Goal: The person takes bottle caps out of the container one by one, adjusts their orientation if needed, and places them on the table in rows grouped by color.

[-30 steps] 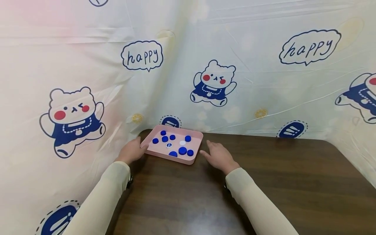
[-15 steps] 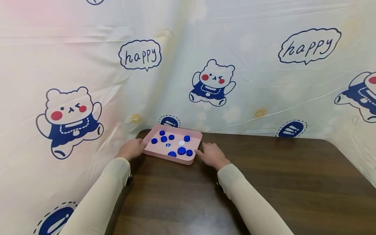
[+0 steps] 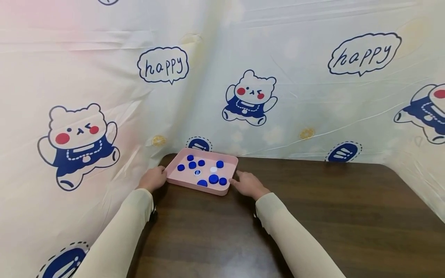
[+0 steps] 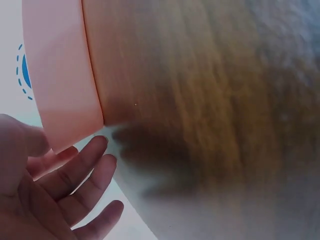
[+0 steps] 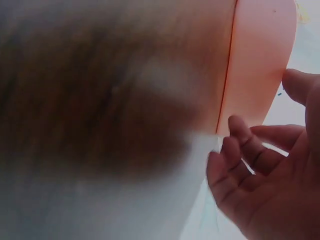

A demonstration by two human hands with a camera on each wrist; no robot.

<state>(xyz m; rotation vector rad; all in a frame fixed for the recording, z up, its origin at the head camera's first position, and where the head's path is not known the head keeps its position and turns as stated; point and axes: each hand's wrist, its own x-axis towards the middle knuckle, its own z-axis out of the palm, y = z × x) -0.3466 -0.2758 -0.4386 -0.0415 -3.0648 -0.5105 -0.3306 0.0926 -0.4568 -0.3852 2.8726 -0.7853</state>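
Note:
A shallow pink tray (image 3: 194, 187) lies on the table, holding several blue round caps (image 3: 213, 179), a plain white disc (image 3: 213, 169) and a white one with a blue print (image 3: 197, 172). My left hand (image 3: 153, 179) grips the tray's left end, thumb at the rim; in the left wrist view its fingers (image 4: 82, 167) curl at the corner of the tray wall (image 4: 65, 80). At the opposite end my right hand (image 3: 248, 185) holds the tray, its thumb (image 5: 298, 85) on the rim and its curled fingers (image 5: 239, 127) by the side wall. Some fingers are hidden behind the tray in the head view.
The dark brown wooden table (image 3: 313, 216) extends to the right and toward me. A pale curtain (image 3: 292, 92) printed with bears and "happy" bubbles hangs right behind the tray and along the left side.
My right hand has moved left from beside the tray onto its right end. My left thumb has drawn back from over the tray to its left rim, and the hand now grips there.

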